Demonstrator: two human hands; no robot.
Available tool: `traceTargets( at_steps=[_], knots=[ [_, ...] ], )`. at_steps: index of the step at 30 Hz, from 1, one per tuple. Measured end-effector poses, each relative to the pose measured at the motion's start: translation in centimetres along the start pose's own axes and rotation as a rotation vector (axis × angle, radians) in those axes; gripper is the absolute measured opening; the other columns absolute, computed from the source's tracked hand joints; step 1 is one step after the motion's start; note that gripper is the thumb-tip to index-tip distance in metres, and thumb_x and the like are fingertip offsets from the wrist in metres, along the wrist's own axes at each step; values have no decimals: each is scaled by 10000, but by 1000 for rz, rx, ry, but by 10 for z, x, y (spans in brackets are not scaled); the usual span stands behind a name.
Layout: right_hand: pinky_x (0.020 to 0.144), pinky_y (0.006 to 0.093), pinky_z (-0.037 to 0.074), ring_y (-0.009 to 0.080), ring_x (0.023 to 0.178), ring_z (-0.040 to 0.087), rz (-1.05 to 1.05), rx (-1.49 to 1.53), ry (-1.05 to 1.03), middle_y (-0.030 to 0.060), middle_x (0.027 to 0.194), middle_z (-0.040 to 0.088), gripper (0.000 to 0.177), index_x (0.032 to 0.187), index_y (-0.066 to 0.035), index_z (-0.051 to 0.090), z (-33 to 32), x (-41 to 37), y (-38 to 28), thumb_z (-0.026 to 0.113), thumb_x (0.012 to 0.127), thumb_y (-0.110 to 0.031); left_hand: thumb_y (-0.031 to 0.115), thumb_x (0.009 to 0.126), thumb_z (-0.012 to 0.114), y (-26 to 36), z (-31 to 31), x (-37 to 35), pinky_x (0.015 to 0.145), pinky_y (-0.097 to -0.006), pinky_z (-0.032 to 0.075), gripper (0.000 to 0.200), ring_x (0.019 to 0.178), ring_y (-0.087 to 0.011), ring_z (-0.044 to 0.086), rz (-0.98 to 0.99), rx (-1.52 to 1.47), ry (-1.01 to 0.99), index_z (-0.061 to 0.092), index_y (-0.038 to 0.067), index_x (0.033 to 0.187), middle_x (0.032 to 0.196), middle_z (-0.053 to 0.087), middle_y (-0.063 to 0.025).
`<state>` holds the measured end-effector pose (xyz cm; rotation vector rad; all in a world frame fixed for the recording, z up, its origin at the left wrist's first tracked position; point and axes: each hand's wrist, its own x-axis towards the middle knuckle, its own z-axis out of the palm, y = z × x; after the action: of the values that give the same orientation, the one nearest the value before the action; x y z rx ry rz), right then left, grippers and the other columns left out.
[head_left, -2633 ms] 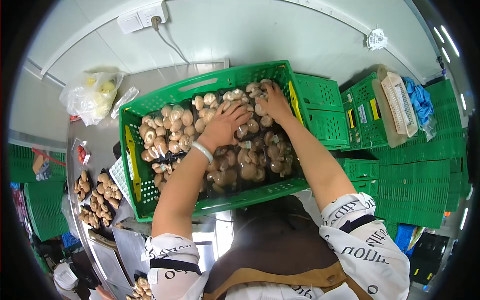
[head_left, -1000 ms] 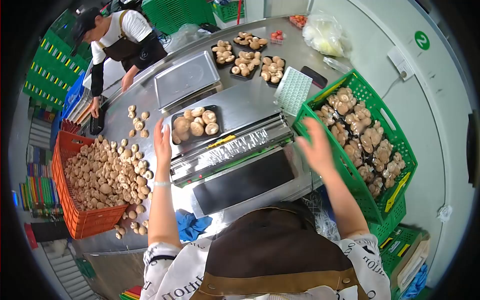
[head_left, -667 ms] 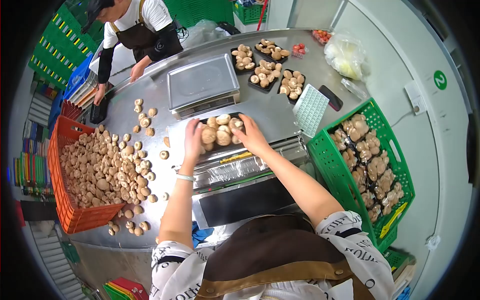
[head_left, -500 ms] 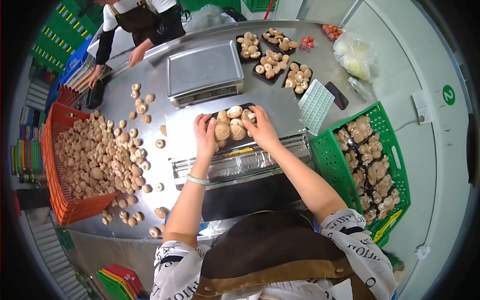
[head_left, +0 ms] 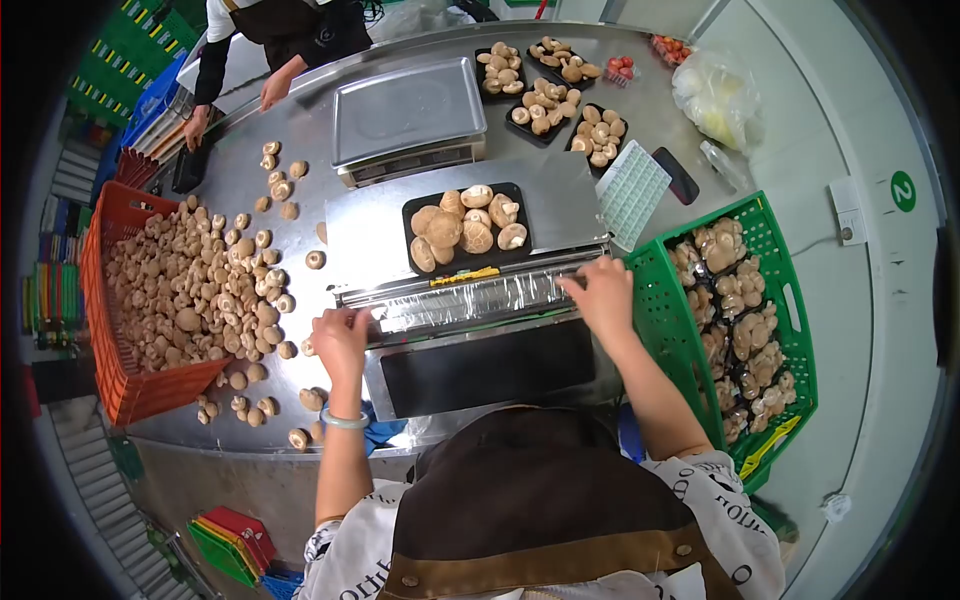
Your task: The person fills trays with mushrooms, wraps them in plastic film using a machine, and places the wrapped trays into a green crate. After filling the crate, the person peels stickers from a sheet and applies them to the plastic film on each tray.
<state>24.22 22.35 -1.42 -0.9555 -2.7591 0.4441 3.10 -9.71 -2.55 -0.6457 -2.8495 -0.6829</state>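
Observation:
A black tray (head_left: 411, 232) of brown mushrooms rests on the flat metal top of the wrapping machine (head_left: 560, 215). In front of it, clear plastic film (head_left: 470, 306) stretches over the machine's roller, beside a yellow cutter piece (head_left: 465, 276). My left hand (head_left: 342, 340) is closed at the film's left end, thumb and fingers together. At the right end, my right hand (head_left: 603, 300) pinches the film between thumb and fingers. Both hands are apart from the tray. The exact grip on the film is partly hidden by my fingers.
An orange crate (head_left: 150, 385) spills loose mushrooms (head_left: 200, 300) at left. Behind the machine stand a scale (head_left: 405, 115) and several filled trays (head_left: 540, 112). A green crate (head_left: 665, 330) holds wrapped packs at right, near a phone (head_left: 677, 175). A co-worker's hand (head_left: 275, 90) is across the table.
Both hands have let go of the mushroom tray and moved back towards me and apart, to the two ends of the film roller. The tray stays on the machine top.

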Motion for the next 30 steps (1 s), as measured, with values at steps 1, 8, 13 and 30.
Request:
traceTargets(
  at_steps=[1,8,13,30],
  knots=[
    [779,406,396,280,911,538,4,-46,-10,96,851,590,330,754,-22,666,11,-4,-6,729,769,-345,213,744,757,7,6,-9,683,-412,458,219,749,-306,565,15,11,-19,674,14,712,729,628,-115],
    [560,299,369,150,598,486,117,882,-443,14,622,494,271,702,-33,538,0,13,18,552,926,-185,244,916,592,8,-3,19,680,-283,427,238,664,-154,521,-360,-832,-680,581,57,770,691,562,-26],
    [641,298,380,147,692,475,-39,1931,-396,59,740,535,179,830,-38,516,-62,41,1,492,967,-150,261,954,542,41,-88,82,734,-297,459,214,734,-184,596,-255,-1429,-821,536,74,849,740,594,-59],
    [763,412,466,372,850,607,-125,752,-534,216,903,638,370,970,24,586,38,146,-37,586,911,-341,230,955,570,59,70,127,670,-279,424,261,718,-98,457,-114,-980,-824,585,-31,966,788,564,25]
  ],
)
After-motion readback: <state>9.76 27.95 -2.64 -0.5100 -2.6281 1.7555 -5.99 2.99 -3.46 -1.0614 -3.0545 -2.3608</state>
